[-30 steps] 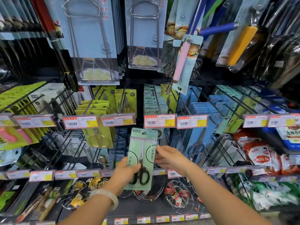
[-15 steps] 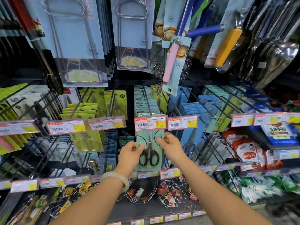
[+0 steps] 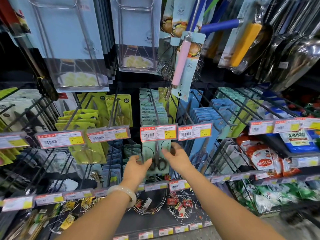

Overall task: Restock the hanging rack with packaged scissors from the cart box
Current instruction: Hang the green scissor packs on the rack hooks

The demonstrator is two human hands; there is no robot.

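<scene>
Head view: left hand (image 3: 136,168) and right hand (image 3: 176,157) both loosened, fingers spread, flanking without gripping one packaged scissors (image 3: 156,157) hung on peg (image 3: 154,108) below price tag (image 3: 158,133). Judged: this pack placed. One front pack, roughly ten behind. Cart box unseen; remainder unknown.

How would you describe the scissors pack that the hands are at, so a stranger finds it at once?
Find the middle row of red-framed price tags, then the tag reading 4.50. Directly under it hangs a pale green scissors pack, with the left hand and right hand either side. Neighbouring packs are yellow-green or blue; this one shows black-handled scissors.
</scene>
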